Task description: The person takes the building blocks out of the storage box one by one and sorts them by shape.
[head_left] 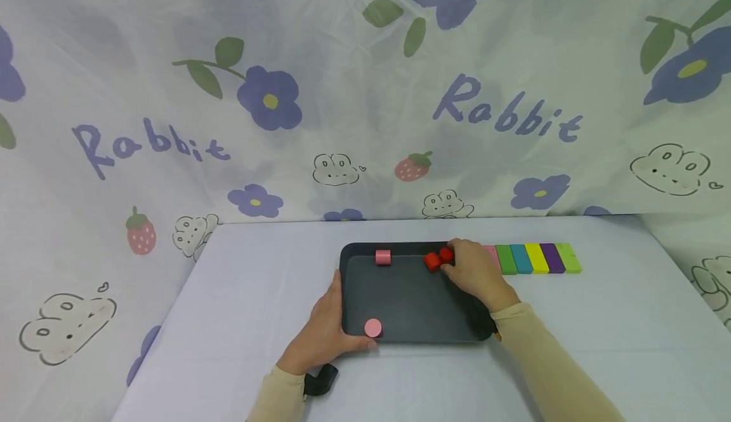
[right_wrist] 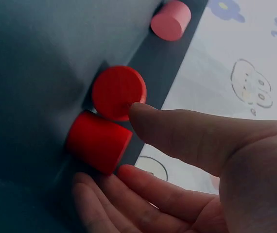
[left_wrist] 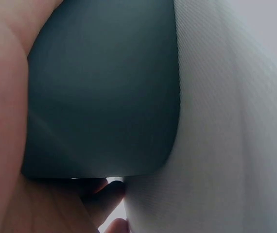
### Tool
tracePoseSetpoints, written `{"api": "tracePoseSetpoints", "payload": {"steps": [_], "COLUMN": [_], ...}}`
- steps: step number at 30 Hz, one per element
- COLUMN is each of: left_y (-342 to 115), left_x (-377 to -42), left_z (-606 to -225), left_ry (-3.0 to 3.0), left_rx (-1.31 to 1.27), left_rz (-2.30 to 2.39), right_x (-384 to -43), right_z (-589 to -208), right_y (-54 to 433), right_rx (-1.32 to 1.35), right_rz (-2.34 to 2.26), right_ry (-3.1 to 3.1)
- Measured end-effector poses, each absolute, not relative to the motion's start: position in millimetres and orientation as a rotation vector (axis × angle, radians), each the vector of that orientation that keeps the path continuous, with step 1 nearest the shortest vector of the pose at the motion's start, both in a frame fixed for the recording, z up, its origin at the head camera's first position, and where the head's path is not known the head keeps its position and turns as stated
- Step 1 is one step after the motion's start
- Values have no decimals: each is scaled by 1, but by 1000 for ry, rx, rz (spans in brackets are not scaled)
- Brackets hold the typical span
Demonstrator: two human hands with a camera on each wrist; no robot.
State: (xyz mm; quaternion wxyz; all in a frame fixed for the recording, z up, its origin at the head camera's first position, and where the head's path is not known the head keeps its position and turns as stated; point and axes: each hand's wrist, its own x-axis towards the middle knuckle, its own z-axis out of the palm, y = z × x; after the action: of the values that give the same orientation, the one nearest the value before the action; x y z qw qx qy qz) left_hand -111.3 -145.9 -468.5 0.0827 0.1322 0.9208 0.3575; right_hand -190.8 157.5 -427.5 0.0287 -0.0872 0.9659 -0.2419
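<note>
A dark grey rectangular tray (head_left: 411, 298) lies on the table. My left hand (head_left: 322, 330) holds its near left corner, fingers along the left side and thumb along the front edge; the left wrist view shows the tray's outer corner (left_wrist: 104, 97) close up. Inside the tray's far right corner, my right hand (head_left: 476, 273) pinches at two red cylinders: the thumb meets the one standing on end (right_wrist: 116, 92), the fingertips meet the tilted one (right_wrist: 98, 141). A pink cylinder (head_left: 382, 257) lies by the far wall. Another pink cylinder (head_left: 373, 328) stands near the left thumb.
Right of the tray, a row of flat coloured blocks (head_left: 539, 258) extends along the back of the white table (head_left: 599, 333), its pink end partly behind my right hand. A patterned cloth (head_left: 365, 92) hangs behind the table.
</note>
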Motion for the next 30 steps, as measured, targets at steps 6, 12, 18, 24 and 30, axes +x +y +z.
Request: {"api": "tracePoseSetpoints", "payload": {"steps": [6,12,18,24,30], "left_y": [-146,-146,-146,-146,-146], "left_x": [-111,-111,-111,-111,-110], "left_z": [-469,-467,-467,-467,-466], "left_ry": [2753,2758,2751,2750,2754], "left_rx": [397,396,395,394,398], "left_rz": [1048,1048,1057,1062,1059], "right_x": [-193,-196,-197,-198,-197], "right_z": [-433,-437,-438,-438,-438], "right_y": [155,154,155,155,157], "right_rx": [-294,-286,-277,-286,-280], "right_rz": [-726,-722,-740,-780,-794], "right_ry": [2986,3010,3017,3020,3000]}}
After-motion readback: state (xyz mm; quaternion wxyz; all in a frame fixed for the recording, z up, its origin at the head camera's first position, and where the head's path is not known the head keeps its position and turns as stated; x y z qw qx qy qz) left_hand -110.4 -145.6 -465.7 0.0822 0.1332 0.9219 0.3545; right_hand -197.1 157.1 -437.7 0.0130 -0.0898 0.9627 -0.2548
